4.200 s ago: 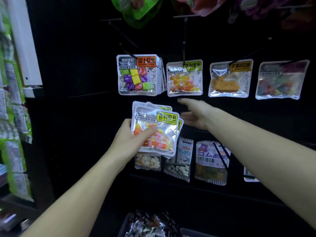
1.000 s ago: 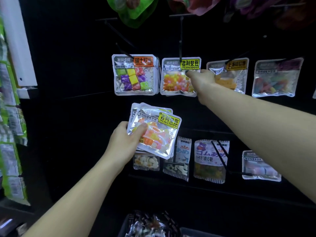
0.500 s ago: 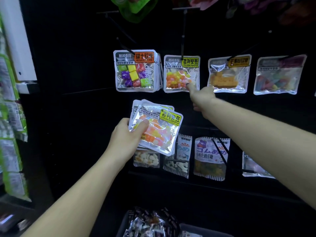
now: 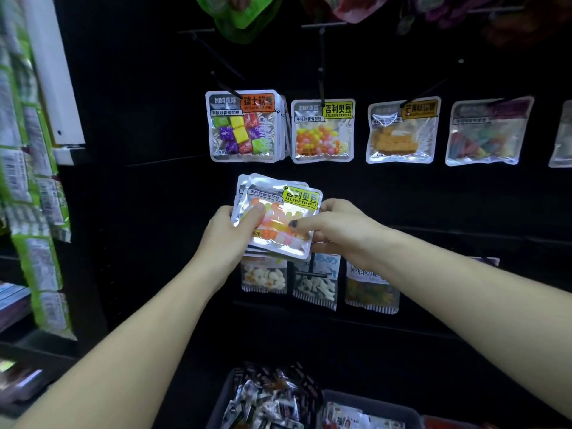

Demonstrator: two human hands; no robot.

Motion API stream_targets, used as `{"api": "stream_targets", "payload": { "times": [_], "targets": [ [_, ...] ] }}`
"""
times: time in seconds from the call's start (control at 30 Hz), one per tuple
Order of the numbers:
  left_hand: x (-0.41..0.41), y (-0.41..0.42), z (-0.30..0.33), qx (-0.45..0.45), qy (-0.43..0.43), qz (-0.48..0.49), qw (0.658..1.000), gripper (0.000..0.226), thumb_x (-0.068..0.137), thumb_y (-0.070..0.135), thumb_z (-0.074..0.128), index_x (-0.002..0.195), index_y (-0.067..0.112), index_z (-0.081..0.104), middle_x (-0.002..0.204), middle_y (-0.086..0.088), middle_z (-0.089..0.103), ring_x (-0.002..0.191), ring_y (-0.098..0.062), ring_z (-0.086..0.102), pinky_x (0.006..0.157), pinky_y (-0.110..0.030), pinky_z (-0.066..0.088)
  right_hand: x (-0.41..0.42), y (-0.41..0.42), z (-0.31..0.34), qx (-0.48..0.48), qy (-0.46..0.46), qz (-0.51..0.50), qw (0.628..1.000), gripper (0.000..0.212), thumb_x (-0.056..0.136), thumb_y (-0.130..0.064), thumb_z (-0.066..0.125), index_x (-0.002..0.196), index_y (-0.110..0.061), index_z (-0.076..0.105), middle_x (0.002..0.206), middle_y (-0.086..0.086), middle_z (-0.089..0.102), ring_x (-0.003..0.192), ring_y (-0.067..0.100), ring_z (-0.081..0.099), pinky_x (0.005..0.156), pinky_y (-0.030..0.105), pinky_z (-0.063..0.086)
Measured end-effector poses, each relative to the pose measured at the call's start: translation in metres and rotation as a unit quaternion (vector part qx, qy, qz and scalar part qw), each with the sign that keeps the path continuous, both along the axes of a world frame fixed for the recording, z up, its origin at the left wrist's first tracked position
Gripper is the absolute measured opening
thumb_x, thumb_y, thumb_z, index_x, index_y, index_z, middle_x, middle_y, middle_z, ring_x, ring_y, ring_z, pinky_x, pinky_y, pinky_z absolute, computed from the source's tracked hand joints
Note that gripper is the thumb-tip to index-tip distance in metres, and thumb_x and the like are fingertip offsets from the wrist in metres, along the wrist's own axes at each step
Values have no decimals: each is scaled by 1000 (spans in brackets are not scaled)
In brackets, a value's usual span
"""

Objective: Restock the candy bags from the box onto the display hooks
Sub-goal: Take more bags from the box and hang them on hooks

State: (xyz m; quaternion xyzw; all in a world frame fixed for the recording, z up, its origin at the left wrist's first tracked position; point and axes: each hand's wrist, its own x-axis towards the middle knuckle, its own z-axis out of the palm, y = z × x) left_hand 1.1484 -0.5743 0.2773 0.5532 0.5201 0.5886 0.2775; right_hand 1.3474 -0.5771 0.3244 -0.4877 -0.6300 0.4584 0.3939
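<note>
Head view takes in a black display wall (image 4: pixel 139 212), so dark that most of its hooks and the shelf lines barely show. At nine o'clock a column of green packets (image 4: pixel 34 196) is smeared with blur and cut by the frame edge. At twelve o'clock, large green and purple pouches are cropped at the top. Along the upper row hang four candy bags: the cube-candy bag (image 4: pixel 243 126) fronts a thick stack, the jelly-bean bag on the hook (image 4: pixel 322 131) hangs beside it, then a yellow-candy bag (image 4: pixel 402 131), then a bag too blurred to read (image 4: pixel 489 133); a fifth at three o'clock is cut off. At six o'clock the box (image 4: pixel 371 400) shows only its far rim and a jumble of wrappers. Dark open wall lies between the upper row and the hands. At centre, the left hand (image 4: pixel 229 239) grips a stack of jelly-bean bags (image 4: pixel 278 218), thumb curled over the front, fingers hidden behind. The right hand (image 4: pixel 343 233) pinches the stack's right edge, thumb on the front bag, fingers behind. The stack hides the tops of three small bags (image 4: pixel 315 283) hanging just below, at about six o'clock from the hands.
</note>
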Motion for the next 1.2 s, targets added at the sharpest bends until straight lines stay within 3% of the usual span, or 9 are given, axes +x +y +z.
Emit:
{"api": "stream_targets", "payload": {
  "times": [0.07,0.17,0.27,0.37,0.5,0.63,0.87,0.97,1.2],
  "targets": [
    [1,0,1,-3,0,-5,1000,43,96,57,63,109,17,66,101,1,73,90,-14,71,68,-25,48,1,2,-1,-8,31,-6,999,20,88,-5,79,95,-12,61,101,6,80,80,16,71,61,26,58],
    [0,2,2,-13,-11,-11,1000,51,93,64,61,106,15,68,102,-7,75,92,-20,74,78,-33,56,2,4,-4,-26,62,-3,998,25,87,-2,76,112,-4,72,114,9,79,100,25,72,88,38,59],
    [1,6,2,-25,-38,-25,999,50,96,67,54,103,20,71,96,1,79,88,-14,76,80,-33,59,2,3,-3,-38,90,-2,995,22,88,1,72,107,-9,75,117,11,78,116,32,72,104,46,55],
    [1,9,2,-25,-49,-9,998,39,104,61,45,94,30,67,85,13,75,73,7,71,67,-21,48,2,1,0,-41,130,-16,991,33,91,2,69,121,-10,68,124,13,75,114,31,72,91,42,61],
    [-1,12,0,-29,-39,20,999,42,105,54,47,94,17,65,90,3,73,79,-15,69,67,-29,49,7,-1,0,-26,162,-27,986,41,93,7,61,129,-13,63,123,13,74,95,28,75,88,45,63],
    [-2,14,-4,-24,-23,34,999,43,105,52,48,81,17,54,76,0,58,70,-18,56,62,-31,43,15,-9,12,69,155,-59,984,37,94,10,59,124,-11,62,119,12,75,99,30,77,90,46,62],
    [-5,15,-6,-33,8,28,999,47,103,58,48,100,15,66,97,-6,74,89,-26,72,76,-41,56,12,-23,60,279,96,-45,955,31,92,5,63,108,-21,65,109,6,77,103,22,75,99,49,58],
    [-5,14,-5,-36,0,25,999,45,104,56,49,103,15,67,99,-5,77,91,-24,75,85,-47,61,13,-21,73,295,102,-61,948,31,92,5,63,109,-21,65,109,4,77,103,21,75,99,47,59],
    [-4,10,-3,-31,-4,18,999,42,105,52,50,103,14,67,97,-5,77,90,-23,76,85,-47,61,19,-14,80,289,111,-66,949,30,87,0,66,111,-18,66,109,7,77,106,28,74,100,56,56]
  ]
}}
